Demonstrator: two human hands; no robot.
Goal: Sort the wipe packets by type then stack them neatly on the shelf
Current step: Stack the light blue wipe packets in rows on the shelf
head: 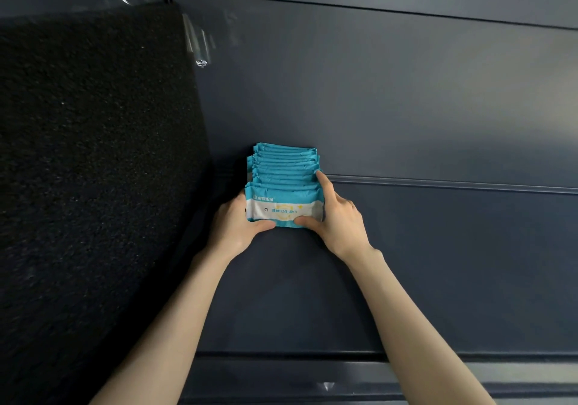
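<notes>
Head view: we have both hands on the row of teal wipe packets point(283, 173), standing on edge on the dark shelf point(422, 264), running back to its rear wall. Left hand point(236, 228) grips the row's front-left corner, thumb across the front packet's bottom edge; other fingers hidden. Right hand point(339, 221) does likewise at front-right, index finger point(325, 184) straight along the row's side. Black rough panel point(93, 154) just left.

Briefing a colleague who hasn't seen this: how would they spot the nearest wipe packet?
On the dark blue shelf, right of the black foam panel, is a row of teal wipe packets. The front packet sits between the left hand and right hand. It alone shows its white-banded face; the rest show only edges.
</notes>
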